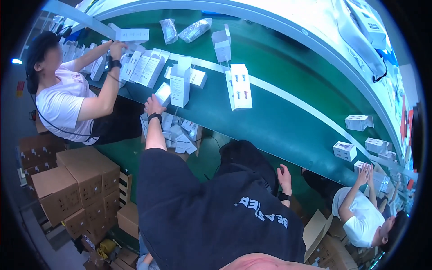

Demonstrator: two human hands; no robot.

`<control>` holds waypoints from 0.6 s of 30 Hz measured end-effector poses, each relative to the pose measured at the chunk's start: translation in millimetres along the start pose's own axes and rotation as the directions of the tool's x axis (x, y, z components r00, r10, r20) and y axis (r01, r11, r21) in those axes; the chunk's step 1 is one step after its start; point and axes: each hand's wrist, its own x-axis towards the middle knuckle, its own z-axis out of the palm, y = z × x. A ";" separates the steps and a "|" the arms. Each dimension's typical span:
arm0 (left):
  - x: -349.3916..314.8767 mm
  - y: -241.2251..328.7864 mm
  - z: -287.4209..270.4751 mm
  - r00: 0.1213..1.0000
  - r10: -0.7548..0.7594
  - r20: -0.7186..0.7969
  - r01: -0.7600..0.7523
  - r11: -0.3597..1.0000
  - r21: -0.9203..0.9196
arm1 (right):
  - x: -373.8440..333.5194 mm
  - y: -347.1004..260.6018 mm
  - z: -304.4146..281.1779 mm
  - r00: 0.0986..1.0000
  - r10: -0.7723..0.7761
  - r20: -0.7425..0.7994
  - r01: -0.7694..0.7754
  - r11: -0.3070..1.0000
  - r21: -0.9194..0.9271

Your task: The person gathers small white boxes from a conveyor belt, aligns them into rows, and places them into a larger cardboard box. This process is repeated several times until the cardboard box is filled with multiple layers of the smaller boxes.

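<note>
At the near edge of the surface (288,130), a small white box (163,93) was met by the left hand (154,106), fingers laid against its lower end; whether it was firmly gripped could not be told. The right hand (284,178), meanwhile, was held low beside the body, fingers loosely parted, nothing gripped. Just past the small box, a tall white carton (180,87) was stood upright, with a flatter white box (198,78) placed behind it! Farther right, a carton printed with coloured pictures (241,87) was seen, and beyond it an open box (221,45) with its flap raised. Two bubble-wrapped packs (195,30) were laid toward the far side. Below the left forearm, white packages (177,135) were heaped in a container. Over to the left, a row of white boxes (146,65) was lined up, and a box there was being handled by a co-worker (63,96). At the far right, more white boxes (344,151) were scattered near another co-worker (364,220), whose hands were raised. Behind, brown cartons (85,180) were stacked high.
</note>
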 end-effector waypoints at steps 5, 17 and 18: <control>13.0 -33.1 29.6 0.981 -0.175 0.084 0.192 0.941 -0.278 | 4.1 0.5 4.8 0.993 -0.111 0.031 0.112 0.993 -0.030; -217.1 5.9 95.9 0.786 -0.355 -0.506 -0.233 0.588 -0.775 | -3.7 -87.2 -45.3 0.936 -0.350 -0.029 0.344 0.901 0.262; -243.7 31.6 98.0 0.808 -0.323 -0.492 -0.258 0.556 -0.790 | -2.4 -96.6 -53.2 0.936 -0.351 -0.033 0.347 0.901 0.260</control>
